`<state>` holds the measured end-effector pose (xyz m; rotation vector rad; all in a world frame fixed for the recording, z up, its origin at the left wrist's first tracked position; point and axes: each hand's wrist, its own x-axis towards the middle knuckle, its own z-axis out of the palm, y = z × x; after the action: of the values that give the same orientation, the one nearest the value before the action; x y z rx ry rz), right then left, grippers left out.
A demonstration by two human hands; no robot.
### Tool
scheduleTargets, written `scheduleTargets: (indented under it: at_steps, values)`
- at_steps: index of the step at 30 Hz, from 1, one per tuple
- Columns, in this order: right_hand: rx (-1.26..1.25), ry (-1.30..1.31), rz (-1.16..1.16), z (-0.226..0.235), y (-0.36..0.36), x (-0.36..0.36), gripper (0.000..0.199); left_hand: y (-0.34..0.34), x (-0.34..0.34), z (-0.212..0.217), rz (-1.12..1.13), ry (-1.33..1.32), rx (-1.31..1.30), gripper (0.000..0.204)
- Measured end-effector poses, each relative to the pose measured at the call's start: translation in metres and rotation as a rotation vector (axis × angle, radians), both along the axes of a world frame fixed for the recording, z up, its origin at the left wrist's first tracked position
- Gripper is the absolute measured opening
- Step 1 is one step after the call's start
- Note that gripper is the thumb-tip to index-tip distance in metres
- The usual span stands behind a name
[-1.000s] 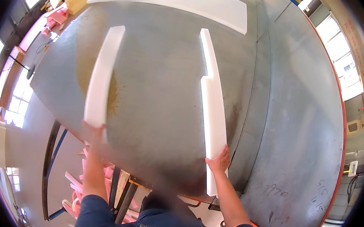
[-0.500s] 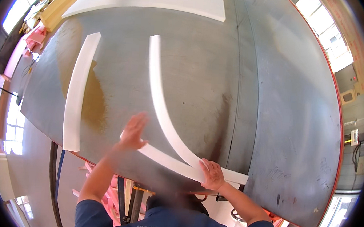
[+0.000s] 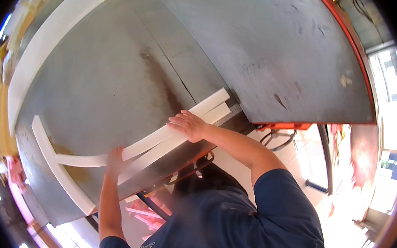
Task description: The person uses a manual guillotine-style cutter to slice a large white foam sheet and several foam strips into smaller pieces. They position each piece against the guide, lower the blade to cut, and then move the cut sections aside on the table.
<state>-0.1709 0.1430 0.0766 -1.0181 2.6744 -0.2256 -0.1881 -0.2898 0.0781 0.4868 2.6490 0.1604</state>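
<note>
1. I see the grey metal table (image 3: 118,81) carrying everything.
2. Two long white strips (image 3: 160,140) lie stacked near its front edge.
3. My right hand (image 3: 188,124) presses flat on them, fingers together.
4. My left hand (image 3: 115,157), blurred, rests on them; its grip I cannot tell.

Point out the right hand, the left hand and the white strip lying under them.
right hand (image 3: 188,124), head view, back of hand.
left hand (image 3: 116,159), head view, blurred knuckles.
white strip (image 3: 153,142), head view, stretch between hands.
</note>
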Motion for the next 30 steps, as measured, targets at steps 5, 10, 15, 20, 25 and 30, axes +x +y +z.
scheduleTargets:
  at_steps: [5, 10, 15, 20, 25, 30]
  values:
    - [0.110, 0.041, -0.080, -0.034, 0.015, 0.008, 0.091, 0.050, 0.022, 0.018, -0.173, 0.016, 0.042, 0.122]
    - [0.089, 0.090, -0.075, -0.050, 0.028, 0.006, 0.094, 0.105, 0.020, 0.005, -0.215, 0.095, -0.049, 0.133]
    - [0.044, 0.115, -0.088, -0.043, 0.037, 0.007, 0.087, 0.113, 0.017, -0.032, -0.265, 0.257, 0.124, 0.121]
    - [0.003, 0.165, -0.245, -0.039, 0.055, 0.030, 0.076, 0.148, 0.013, -0.007, -0.174, 0.227, 0.144, 0.109]
    - [-0.191, 0.315, -0.352, -0.056, 0.047, 0.023, 0.059, 0.145, 0.004, -0.001, -0.135, 0.127, 0.056, 0.115]
    - [-0.448, 0.308, -0.703, -0.040, 0.040, 0.050, 0.045, 0.140, 0.006, -0.017, -0.155, 0.148, 0.057, 0.122]
